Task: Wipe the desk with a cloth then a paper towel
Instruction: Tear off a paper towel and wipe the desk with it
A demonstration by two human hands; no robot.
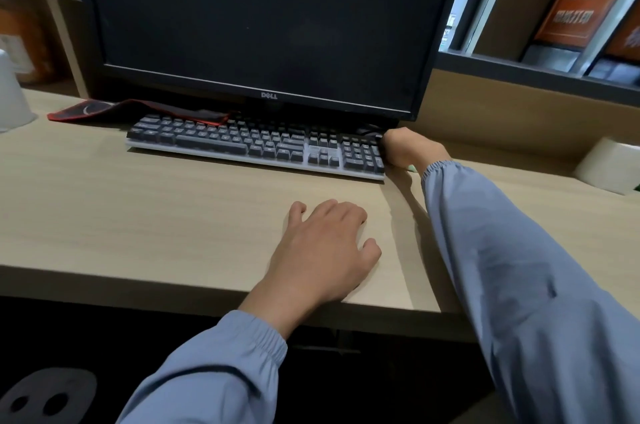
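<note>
1. The worktop [138,216] is a flat slab of pale wood-grain laminate with a square front edge.
2. The left hand [325,243] rests palm down on the worktop near that front edge. Its fingers are loosely bent and it holds nothing.
3. The right hand [410,148] is bunched, knuckles up, right against the right end of the keyboard [242,143]. Its fingers are hidden, so what it grips cannot be told.
4. A pale green scrap [412,168] peeks out under the right wrist, touching the worktop. It may be the cloth, but too little of it shows to be sure.
5. The keyboard has dark keys on a light grey base and lies below a black, glossy-framed monitor [259,15].
6. A limp black mouse mat [104,110] with red edging drapes over the keyboard's back left corner.
7. A white box [609,164] with rounded edges sits well to the right.
</note>
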